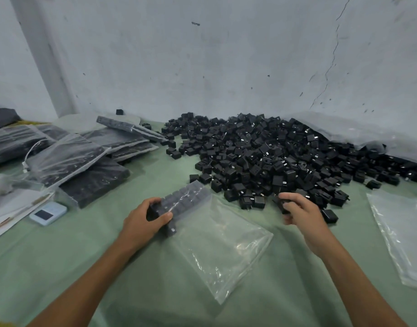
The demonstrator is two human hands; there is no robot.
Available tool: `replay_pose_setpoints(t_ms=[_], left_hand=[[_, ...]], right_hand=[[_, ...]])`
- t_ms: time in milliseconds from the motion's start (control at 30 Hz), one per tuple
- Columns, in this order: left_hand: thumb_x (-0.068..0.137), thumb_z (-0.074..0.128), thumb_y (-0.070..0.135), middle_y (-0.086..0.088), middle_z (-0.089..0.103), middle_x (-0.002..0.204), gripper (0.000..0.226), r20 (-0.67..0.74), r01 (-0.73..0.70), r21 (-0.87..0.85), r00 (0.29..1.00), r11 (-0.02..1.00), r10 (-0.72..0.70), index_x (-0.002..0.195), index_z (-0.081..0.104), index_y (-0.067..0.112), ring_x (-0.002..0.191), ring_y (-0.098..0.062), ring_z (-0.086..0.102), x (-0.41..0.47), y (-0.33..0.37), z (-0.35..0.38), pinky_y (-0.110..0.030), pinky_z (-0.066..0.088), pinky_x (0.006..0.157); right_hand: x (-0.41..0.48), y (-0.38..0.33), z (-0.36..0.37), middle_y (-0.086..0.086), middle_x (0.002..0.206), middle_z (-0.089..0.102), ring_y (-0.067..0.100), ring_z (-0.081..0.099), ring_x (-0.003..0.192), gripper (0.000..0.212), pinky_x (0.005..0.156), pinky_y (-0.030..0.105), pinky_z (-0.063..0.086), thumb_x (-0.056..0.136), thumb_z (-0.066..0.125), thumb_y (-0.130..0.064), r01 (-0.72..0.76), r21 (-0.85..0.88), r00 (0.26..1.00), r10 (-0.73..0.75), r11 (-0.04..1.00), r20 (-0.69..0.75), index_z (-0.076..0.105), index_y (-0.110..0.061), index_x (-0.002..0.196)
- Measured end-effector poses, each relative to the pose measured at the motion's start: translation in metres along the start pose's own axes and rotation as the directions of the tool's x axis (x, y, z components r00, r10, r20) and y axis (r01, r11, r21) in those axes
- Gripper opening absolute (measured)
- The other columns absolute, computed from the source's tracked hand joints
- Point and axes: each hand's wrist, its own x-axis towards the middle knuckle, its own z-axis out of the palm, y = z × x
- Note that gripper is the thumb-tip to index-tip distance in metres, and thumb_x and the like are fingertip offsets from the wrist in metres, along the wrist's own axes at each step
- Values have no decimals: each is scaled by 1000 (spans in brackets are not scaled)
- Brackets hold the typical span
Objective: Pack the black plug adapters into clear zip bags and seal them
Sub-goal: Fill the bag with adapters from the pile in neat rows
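Where the green table cover point(61, 256) meets the wall on the left, filled bags point(85, 161) lie stacked, with a small pale device point(48, 213) just in front of them. Next, the left hand point(146, 220) curls fingers and thumb round a row of black adapters point(186, 199), which sits partly inside the left edge of a clear bag point(226, 246) lying flat on the cover. Right of it, the right hand point(299, 211) grips a single adapter point(283, 206) at the near edge of the big heap point(273, 156). Farthest right lie empty bags point(400, 232).
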Motion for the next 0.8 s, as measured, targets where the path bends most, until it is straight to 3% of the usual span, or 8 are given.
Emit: replay_pose_setpoints(t_ms=[67, 133, 333, 467, 567, 667, 733, 800], left_hand=[[82, 79, 46, 8, 65, 120, 52, -1, -1, -5, 1000, 1000, 1, 127, 57, 34, 110, -15, 62, 0, -1, 0, -44, 48, 103], [82, 79, 46, 8, 65, 121, 52, 1, -2, -3, 1000, 1000, 2, 128, 57, 34, 111, -16, 61, 0, -1, 0, -44, 48, 104], [80, 78, 50, 6, 66, 119, 54, 4, -9, -6, 1000, 1000, 9, 127, 58, 33, 110, -17, 62, -1, -1, 0, -44, 48, 103], [76, 76, 55, 6, 65, 119, 59, 9, -4, -10, 1000, 1000, 4, 128, 58, 32, 110, -17, 62, -2, 2, 0, -44, 48, 103], [78, 77, 53, 8, 65, 119, 57, 16, 1, -11, 1000, 1000, -1, 127, 57, 34, 110, -15, 61, -3, 2, 0, -43, 48, 103], [74, 76, 57, 8, 65, 118, 60, 12, 9, -17, 1000, 1000, -8, 127, 58, 34, 109, -15, 62, -3, 3, -2, -42, 49, 102], [78, 78, 52, 7, 65, 118, 56, 14, 5, -16, 1000, 1000, -5, 127, 58, 34, 109, -15, 62, -3, 2, -1, -42, 49, 102], [81, 79, 47, 6, 66, 118, 53, 12, 2, -13, 1000, 1000, -2, 127, 58, 33, 109, -15, 62, -2, 1, -1, -42, 49, 102]], right_hand=[[-24, -7, -10, 7, 88, 58, 17, 60, 70, 32, 68, 33, 54, 95, 53, -2, -68, 250, 997, 56, 966, 55, 73, -23, 108], [-54, -6, -19, 11, 91, 62, 21, 61, 72, 33, 68, 34, 55, 94, 54, 3, -124, 337, 987, 83, 933, 135, 71, -20, 110], [-125, -3, -7, 15, 88, 70, 26, 65, 72, 35, 67, 34, 59, 82, 71, 3, -379, 160, 828, 256, 912, 499, 76, -15, 112], [-130, -9, 43, 21, 105, 73, 29, 69, 82, 35, 73, 35, 60, 82, 69, 0, -448, 320, 809, 225, 835, 543, 73, -9, 116], [-120, -6, 82, 29, 112, 69, 38, 71, 96, 29, 72, 36, 62, 93, 53, 9, -577, 485, 782, 272, 657, 561, 69, 1, 117], [-104, -11, 114, 29, 117, 67, 39, 67, 109, 27, 80, 37, 61, 84, 61, 10, -650, 547, 717, 189, 527, 671, 73, 6, 108], [-92, -15, 132, 26, 118, 68, 35, 69, 108, 30, 83, 38, 60, 79, 66, 8, -653, 580, 708, 121, 487, 695, 73, 4, 108], [-79, -17, 148, 23, 122, 67, 32, 67, 113, 34, 86, 35, 59, 86, 66, 6, -630, 583, 709, 74, 513, 701, 67, 5, 119]])
